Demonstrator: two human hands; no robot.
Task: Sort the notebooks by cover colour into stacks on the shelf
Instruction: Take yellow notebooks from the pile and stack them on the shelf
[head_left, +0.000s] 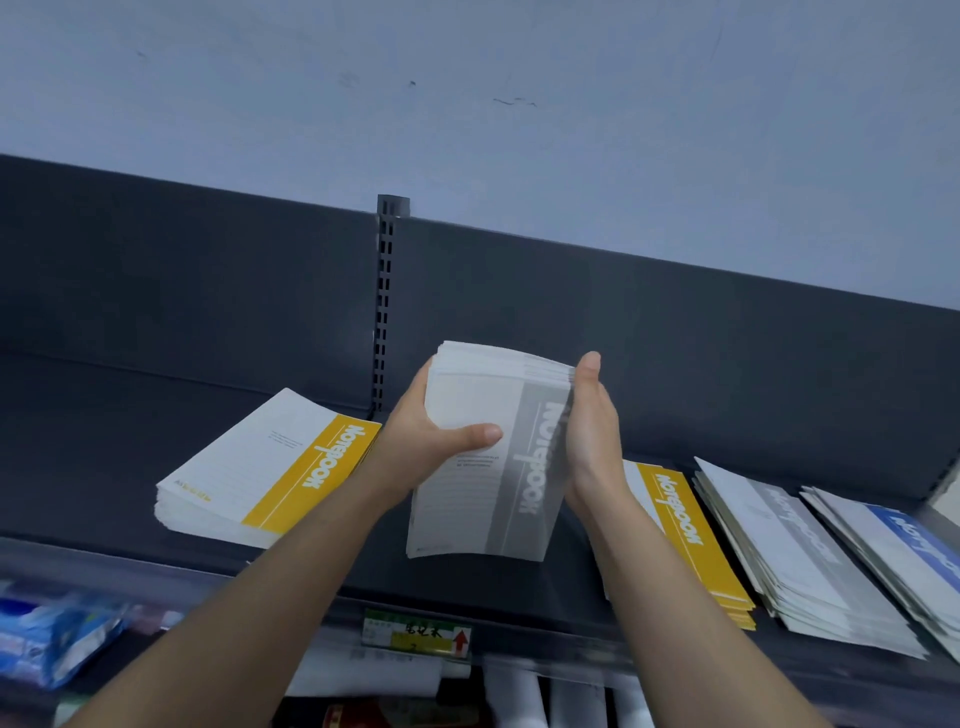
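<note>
Two bare forearms (249, 597) reach up to a dark shelf (104, 467), where the hands hold a stack of grey notebooks (467, 519) just above its board. The left hand (431, 441) grips the stack, thumb across the top cover. The right hand (592, 431) lies flat against the stack's right edge, fingers straight. A yellow stack (270, 473) rests on the shelf to the left. To the right lie another yellow pile (685, 530), a grey pile (810, 561) and blue-covered notebooks (909, 540). A price label (415, 634) hangs on the shelf's front edge.
</note>
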